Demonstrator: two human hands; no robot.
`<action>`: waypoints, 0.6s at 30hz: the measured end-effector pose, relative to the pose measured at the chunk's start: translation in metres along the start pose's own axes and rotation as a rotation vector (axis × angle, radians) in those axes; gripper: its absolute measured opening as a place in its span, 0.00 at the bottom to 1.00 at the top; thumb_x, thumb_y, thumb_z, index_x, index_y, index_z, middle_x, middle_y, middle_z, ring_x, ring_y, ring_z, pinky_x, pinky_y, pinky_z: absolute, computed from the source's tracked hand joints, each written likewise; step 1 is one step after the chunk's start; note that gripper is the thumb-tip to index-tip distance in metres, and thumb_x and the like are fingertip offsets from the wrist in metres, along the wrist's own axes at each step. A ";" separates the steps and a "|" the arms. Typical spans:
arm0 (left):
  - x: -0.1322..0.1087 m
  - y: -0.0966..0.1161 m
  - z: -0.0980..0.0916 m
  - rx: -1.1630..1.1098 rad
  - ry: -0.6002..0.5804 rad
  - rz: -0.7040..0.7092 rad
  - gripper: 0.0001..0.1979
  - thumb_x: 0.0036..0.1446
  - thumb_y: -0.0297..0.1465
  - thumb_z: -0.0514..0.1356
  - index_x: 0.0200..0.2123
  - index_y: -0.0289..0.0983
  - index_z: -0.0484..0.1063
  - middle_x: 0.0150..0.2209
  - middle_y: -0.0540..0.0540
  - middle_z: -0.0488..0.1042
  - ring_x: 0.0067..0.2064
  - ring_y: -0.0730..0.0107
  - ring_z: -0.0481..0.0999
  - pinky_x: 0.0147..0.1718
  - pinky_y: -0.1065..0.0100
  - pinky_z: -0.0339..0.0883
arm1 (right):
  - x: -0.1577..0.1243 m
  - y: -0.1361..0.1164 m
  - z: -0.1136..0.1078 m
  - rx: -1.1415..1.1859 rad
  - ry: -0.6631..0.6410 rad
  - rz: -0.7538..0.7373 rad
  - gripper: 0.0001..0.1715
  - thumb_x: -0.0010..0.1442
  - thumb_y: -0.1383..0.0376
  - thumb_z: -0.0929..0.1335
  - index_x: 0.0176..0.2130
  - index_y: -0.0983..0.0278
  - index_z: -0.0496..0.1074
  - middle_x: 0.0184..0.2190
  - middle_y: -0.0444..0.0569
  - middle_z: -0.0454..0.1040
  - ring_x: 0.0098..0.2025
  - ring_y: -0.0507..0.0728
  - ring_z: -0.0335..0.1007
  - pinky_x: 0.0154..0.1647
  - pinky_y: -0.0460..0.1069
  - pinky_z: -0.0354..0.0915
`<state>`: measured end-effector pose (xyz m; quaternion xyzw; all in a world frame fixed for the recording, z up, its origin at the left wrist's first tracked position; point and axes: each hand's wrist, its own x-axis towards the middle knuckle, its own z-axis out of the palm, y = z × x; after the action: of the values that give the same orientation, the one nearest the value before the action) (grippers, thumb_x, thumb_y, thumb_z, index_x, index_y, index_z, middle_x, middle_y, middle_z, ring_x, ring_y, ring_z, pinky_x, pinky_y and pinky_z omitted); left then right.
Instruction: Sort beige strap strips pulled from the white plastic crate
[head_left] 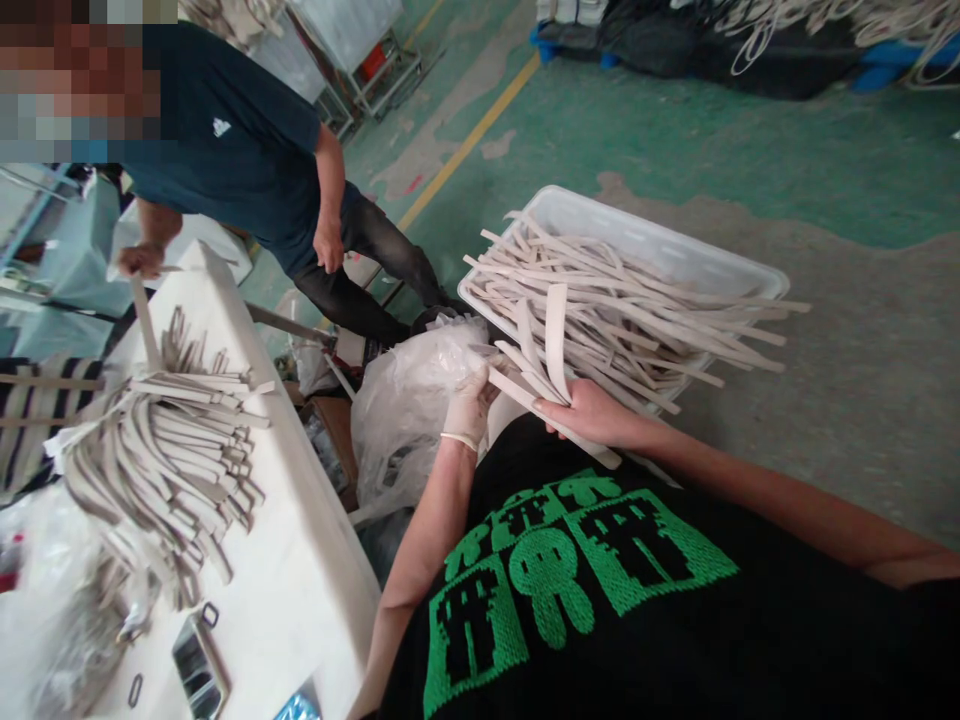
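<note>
The held strips, beige and flat, are in the person's hands, in front of the black shirt and just on the near side of the white tub. The right hand, bare, has its fingers closed on them, the thumb lying over the top and the palm beneath. From that grip the bundle fans out: at least one strip curves upward and away from the body, toward the tub, while others point left, toward the left hand. The lowest strip has its long axis slanting from beside the gloved left fingers, beneath the right thumb, to a free end near the shirt.

So the left hand is at the far left ends of the bundle, and the right hand is nearer its middle. The left fingers are curled, but whether they pinch a strip or only rest against one cannot be told, as the strip ends and the glove overlap there.

Of the two, the right hand is nearer the tub, where the loose strips lie mostly lengthwise and jut over the rim. The left hand is nearer the clear plastic bag and, beyond it, the white desk with its strip pile, where a co-worker stands holding another strip.
</note>
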<state>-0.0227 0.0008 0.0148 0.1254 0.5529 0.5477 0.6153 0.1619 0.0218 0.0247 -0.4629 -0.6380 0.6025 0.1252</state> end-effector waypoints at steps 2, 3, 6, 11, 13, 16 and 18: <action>-0.001 -0.003 -0.001 0.008 -0.019 -0.023 0.18 0.46 0.39 0.76 0.38 0.35 0.83 0.41 0.40 0.84 0.57 0.47 0.79 0.61 0.52 0.68 | -0.001 -0.002 0.001 -0.027 0.023 0.020 0.17 0.66 0.62 0.67 0.26 0.64 0.73 0.21 0.49 0.78 0.21 0.55 0.75 0.21 0.45 0.66; -0.002 -0.006 0.001 0.015 -0.053 -0.038 0.18 0.45 0.39 0.76 0.37 0.34 0.83 0.40 0.39 0.84 0.57 0.45 0.79 0.60 0.51 0.68 | 0.001 -0.003 0.002 -0.021 0.051 0.029 0.17 0.66 0.62 0.67 0.27 0.64 0.73 0.21 0.49 0.78 0.21 0.55 0.74 0.20 0.45 0.66; -0.004 -0.017 0.004 0.022 -0.137 -0.060 0.19 0.44 0.41 0.77 0.34 0.34 0.82 0.40 0.39 0.84 0.57 0.42 0.79 0.60 0.50 0.69 | 0.007 -0.008 0.002 0.046 0.115 0.033 0.17 0.66 0.60 0.66 0.27 0.64 0.73 0.22 0.48 0.79 0.20 0.55 0.73 0.20 0.46 0.66; 0.001 -0.008 -0.005 -0.031 -0.044 -0.012 0.18 0.47 0.41 0.75 0.38 0.36 0.82 0.43 0.40 0.84 0.59 0.49 0.78 0.62 0.53 0.66 | 0.000 -0.005 -0.004 0.028 0.023 -0.023 0.18 0.64 0.58 0.67 0.26 0.64 0.74 0.21 0.48 0.77 0.21 0.56 0.74 0.24 0.47 0.67; 0.000 -0.006 -0.006 -0.035 -0.015 -0.026 0.18 0.47 0.40 0.75 0.38 0.36 0.82 0.42 0.41 0.84 0.58 0.51 0.79 0.62 0.53 0.67 | -0.004 -0.002 -0.003 -0.034 0.006 -0.043 0.19 0.64 0.58 0.67 0.23 0.63 0.72 0.18 0.47 0.75 0.20 0.55 0.72 0.24 0.47 0.66; -0.006 -0.014 0.000 -0.009 -0.078 -0.070 0.19 0.45 0.40 0.76 0.37 0.34 0.82 0.40 0.40 0.84 0.55 0.49 0.80 0.59 0.52 0.69 | 0.000 -0.001 0.001 -0.040 0.061 -0.029 0.20 0.64 0.57 0.66 0.23 0.63 0.71 0.18 0.47 0.74 0.19 0.54 0.70 0.22 0.47 0.64; -0.010 -0.020 0.005 0.024 -0.132 -0.077 0.19 0.45 0.41 0.76 0.35 0.34 0.83 0.39 0.39 0.84 0.54 0.48 0.80 0.58 0.52 0.70 | 0.008 -0.001 0.003 0.000 0.103 -0.039 0.20 0.64 0.56 0.66 0.25 0.63 0.72 0.18 0.47 0.74 0.19 0.54 0.69 0.21 0.47 0.64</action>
<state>-0.0057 -0.0121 0.0068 0.1474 0.5220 0.5073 0.6696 0.1548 0.0259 0.0219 -0.4808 -0.6397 0.5753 0.1694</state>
